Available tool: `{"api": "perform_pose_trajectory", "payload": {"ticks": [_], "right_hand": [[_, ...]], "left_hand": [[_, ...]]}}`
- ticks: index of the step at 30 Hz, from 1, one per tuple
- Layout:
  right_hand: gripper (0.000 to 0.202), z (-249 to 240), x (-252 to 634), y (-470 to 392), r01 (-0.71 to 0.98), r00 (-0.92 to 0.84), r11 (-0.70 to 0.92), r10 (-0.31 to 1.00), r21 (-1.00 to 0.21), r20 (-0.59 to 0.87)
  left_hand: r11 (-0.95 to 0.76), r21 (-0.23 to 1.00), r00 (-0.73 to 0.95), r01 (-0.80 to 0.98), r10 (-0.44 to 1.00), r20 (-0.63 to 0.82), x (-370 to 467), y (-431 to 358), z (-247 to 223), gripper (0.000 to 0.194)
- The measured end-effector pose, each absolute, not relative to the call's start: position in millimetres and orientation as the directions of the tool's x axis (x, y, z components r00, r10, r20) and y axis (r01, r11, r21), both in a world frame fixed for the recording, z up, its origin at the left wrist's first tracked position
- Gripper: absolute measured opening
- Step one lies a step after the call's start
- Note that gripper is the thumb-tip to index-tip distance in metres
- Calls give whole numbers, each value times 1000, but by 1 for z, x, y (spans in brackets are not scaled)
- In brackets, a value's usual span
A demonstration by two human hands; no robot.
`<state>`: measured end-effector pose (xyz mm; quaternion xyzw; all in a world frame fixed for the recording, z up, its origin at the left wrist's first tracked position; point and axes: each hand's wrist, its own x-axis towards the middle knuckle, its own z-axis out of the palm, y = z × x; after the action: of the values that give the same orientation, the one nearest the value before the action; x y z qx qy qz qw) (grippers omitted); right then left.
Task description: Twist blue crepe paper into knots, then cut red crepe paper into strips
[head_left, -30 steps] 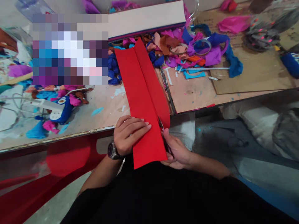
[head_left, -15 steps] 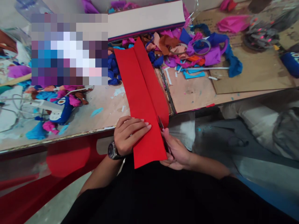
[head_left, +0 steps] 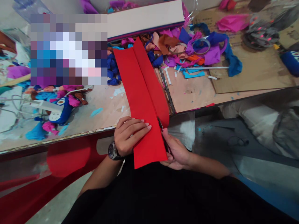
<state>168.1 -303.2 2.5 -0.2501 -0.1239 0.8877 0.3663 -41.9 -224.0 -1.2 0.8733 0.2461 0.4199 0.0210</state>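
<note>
A long red sheet (head_left: pixel 146 102) runs from the cluttered table over its front edge, with a lengthwise split or fold line along it. My left hand (head_left: pixel 129 135), with a watch on the wrist, grips the sheet's left edge, fingers together on top and thumb hidden. In my right hand (head_left: pixel 176 149) are scissors (head_left: pixel 160 123), their blades at the line in the sheet. The right hand's lower fingers are partly hidden under the sheet's right edge.
Coloured crumpled paper and tape rolls lie behind the sheet, before a long white box (head_left: pixel 144 18). A blue power strip (head_left: pixel 59 112) with cables is at left. Flat cardboard (head_left: pixel 247 74) lies at right. Red material (head_left: pixel 67 158) hangs below the table.
The scissor blades look slightly more closed and sit a little further left at the line. Both hands have hardly moved.
</note>
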Motion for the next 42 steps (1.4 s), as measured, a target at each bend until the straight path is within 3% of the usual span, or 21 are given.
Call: {"api": "perform_pose_trajectory", "payload": {"ticks": [10,21,37,42], "right_hand": [[73,2,166,-303,-588,-586,-688,725,-425,-362],[67,6,164,-295,-506,-451,-714,697,-483,-558],[79,6,163,-295,-508,-430,-695,716,-508,-550],[75,5,163,-295,-515,-412,-703,705,-490,-578]], "left_hand": [[-890,232,539,392,427,726,-43,-228,1,33],[-920,201,605,337,375,702,-42,-227,6,33],[-931,191,611,311,349,710,-41,-227,7,32],[-926,181,623,332,359,695,-42,-228,7,31]]}}
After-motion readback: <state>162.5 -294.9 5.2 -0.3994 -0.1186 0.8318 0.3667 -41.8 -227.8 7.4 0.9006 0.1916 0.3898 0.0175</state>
